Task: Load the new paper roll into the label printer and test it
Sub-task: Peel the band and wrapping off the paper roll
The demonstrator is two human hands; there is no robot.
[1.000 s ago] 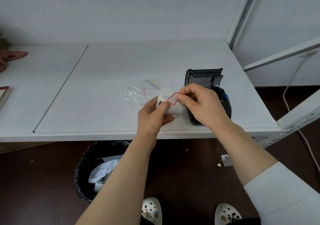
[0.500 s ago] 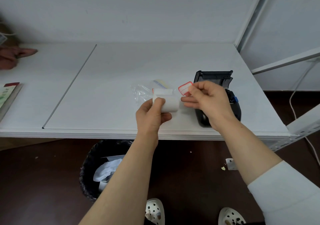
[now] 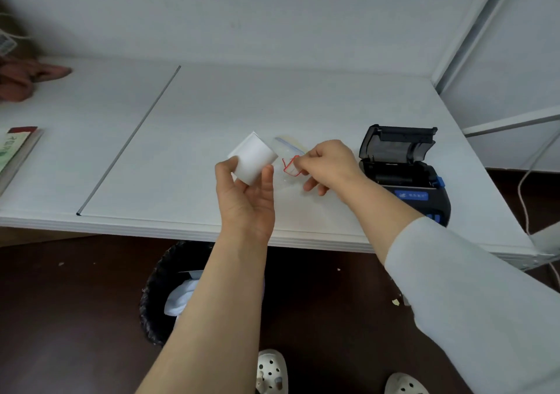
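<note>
The left grip (image 3: 245, 199) holds the white paper roll (image 3: 253, 158) above the tabletop (image 3: 212, 105). The right grip (image 3: 330, 166) pinches a small red-edged sticker (image 3: 291, 166) beside it. The label printer (image 3: 403, 175) sits open on the right.

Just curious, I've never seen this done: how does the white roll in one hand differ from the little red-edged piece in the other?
The paper roll is a thick, plain white cylinder; the red-edged sticker is a small, thin, flat piece. The left hand grips the roll around its side, while the right hand pinches the sticker in its fingers. Both are held up off the table, outside the open printer.
</note>
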